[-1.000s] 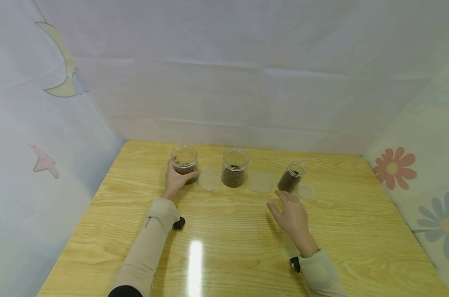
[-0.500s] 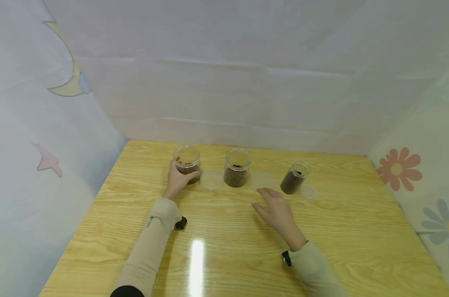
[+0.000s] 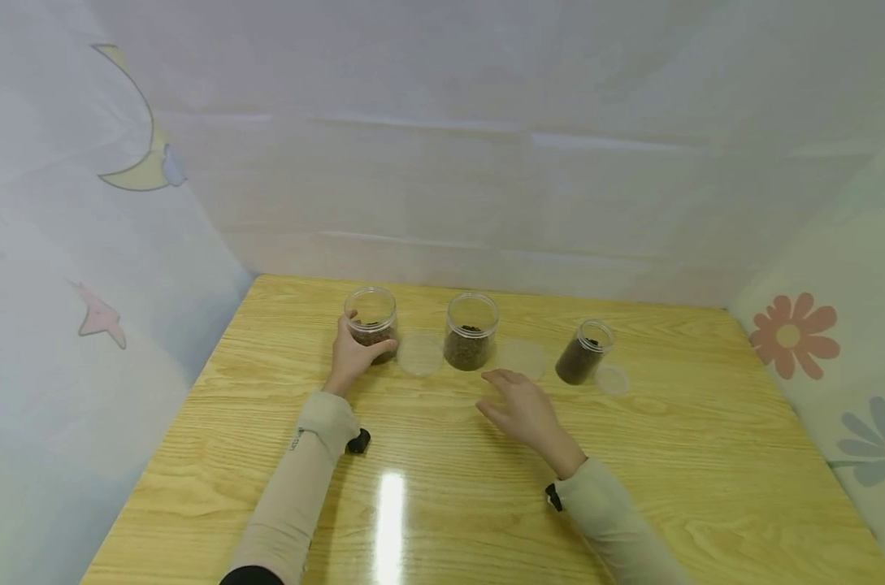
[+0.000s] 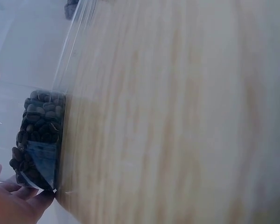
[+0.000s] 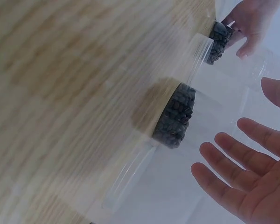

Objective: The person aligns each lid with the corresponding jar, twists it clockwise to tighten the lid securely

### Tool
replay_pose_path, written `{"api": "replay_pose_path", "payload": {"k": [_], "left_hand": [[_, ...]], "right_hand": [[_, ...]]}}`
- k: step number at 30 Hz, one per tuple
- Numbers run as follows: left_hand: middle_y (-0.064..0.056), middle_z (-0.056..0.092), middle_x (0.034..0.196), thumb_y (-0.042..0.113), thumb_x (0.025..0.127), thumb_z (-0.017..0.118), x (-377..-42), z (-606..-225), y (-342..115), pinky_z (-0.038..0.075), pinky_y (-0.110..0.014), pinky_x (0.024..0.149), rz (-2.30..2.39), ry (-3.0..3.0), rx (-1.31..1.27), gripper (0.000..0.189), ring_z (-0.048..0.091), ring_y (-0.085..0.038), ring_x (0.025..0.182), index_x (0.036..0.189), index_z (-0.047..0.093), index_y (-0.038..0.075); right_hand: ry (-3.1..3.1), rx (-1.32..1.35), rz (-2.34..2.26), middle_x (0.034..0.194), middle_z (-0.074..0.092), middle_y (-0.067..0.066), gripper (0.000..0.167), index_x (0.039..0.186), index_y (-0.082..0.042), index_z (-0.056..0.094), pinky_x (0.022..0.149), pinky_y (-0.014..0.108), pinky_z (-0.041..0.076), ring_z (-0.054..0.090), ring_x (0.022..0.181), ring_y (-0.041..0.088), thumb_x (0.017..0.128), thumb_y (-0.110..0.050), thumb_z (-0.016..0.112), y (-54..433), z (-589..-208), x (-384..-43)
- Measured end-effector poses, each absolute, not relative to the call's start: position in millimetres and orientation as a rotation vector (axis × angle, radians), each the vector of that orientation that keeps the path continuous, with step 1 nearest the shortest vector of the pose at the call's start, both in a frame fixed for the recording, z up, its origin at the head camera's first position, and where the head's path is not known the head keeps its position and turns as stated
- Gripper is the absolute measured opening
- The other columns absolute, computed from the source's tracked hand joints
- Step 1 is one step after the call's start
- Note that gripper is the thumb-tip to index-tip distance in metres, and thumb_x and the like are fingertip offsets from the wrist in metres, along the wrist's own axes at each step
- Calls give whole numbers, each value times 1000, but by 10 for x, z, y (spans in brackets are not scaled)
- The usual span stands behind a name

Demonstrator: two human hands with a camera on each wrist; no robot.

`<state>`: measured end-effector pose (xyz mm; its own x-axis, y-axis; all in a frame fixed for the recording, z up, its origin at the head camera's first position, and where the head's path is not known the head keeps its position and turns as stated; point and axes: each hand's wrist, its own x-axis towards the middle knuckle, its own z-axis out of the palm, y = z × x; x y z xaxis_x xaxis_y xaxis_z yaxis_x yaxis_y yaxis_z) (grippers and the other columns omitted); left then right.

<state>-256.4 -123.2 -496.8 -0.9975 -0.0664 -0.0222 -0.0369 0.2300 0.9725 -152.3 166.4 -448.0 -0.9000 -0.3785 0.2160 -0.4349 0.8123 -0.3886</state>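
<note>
Three clear open-topped jars of dark coffee beans stand in a row on the wooden table. My left hand (image 3: 351,356) holds the left jar (image 3: 372,327), thumb at the front and fingers around the far left side; its beans (image 4: 39,135) fill the lower part in the left wrist view. My right hand (image 3: 522,413), fingers spread and holding nothing, hovers just in front of the middle jar (image 3: 471,345) and its lid. In the right wrist view its fingers (image 5: 231,168) point toward that jar's beans (image 5: 176,114). The narrower right jar (image 3: 579,361) stands apart from both hands.
Flat translucent lids lie beside the jars: the left lid (image 3: 420,355), the middle lid (image 3: 524,356) and a smaller right lid (image 3: 613,379). Printed pale cloth walls (image 3: 442,179) enclose the table (image 3: 442,512) at the back and sides.
My right hand has moved left, from in front of the narrow jar to in front of the middle jar. The left hand keeps its hold on the left jar. The head view has shifted slightly.
</note>
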Motion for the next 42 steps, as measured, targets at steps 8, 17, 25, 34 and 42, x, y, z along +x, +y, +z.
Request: {"api": "replay_pose_path", "payload": {"k": [8, 17, 25, 34, 42], "left_hand": [[-18, 38, 133, 34, 67, 81, -2557, -4954, -1228, 35, -48, 96, -1902, -2466, 97, 100, 41, -32, 118, 141, 19, 12], [-18, 40, 129, 35, 65, 82, -2554, -4962, -1245, 37, -47, 94, -1895, -2469, 83, 101, 43, -31, 114, 141, 19, 11], [-17, 44, 124, 32, 66, 82, -2566, -4975, -1243, 38, -48, 92, -1877, -2469, 90, 98, 45, -31, 110, 140, 21, 11], [-15, 46, 119, 32, 67, 81, -2557, -4973, -1235, 39, -47, 90, -1857, -2468, 78, 97, 47, -29, 106, 139, 21, 9], [-19, 41, 129, 31, 68, 81, -2563, -4986, -1243, 36, -49, 95, -1839, -2483, 69, 98, 43, -33, 113, 141, 18, 9]], "right_hand": [[-2832, 801, 508, 112, 60, 16, 43, 116, -2, 59, 80, 44, 49, 57, 101, 32, 81, -26, 69, 1545, -4421, -1616], [-2854, 924, 439, 115, 58, 17, 46, 116, 0, 59, 81, 42, 49, 56, 102, 32, 81, -28, 69, 1400, -4359, -1683], [-2875, 1006, 363, 116, 58, 16, 46, 118, -1, 58, 85, 41, 47, 56, 104, 31, 82, -29, 68, 1288, -4354, -1763], [-2891, 1059, 320, 115, 58, 16, 45, 118, -2, 58, 82, 39, 49, 55, 104, 30, 83, -29, 68, 1135, -4367, -1848], [-2929, 1061, 231, 118, 57, 15, 44, 120, -3, 57, 80, 39, 50, 55, 105, 30, 85, -30, 64, 991, -4358, -1935]]}}
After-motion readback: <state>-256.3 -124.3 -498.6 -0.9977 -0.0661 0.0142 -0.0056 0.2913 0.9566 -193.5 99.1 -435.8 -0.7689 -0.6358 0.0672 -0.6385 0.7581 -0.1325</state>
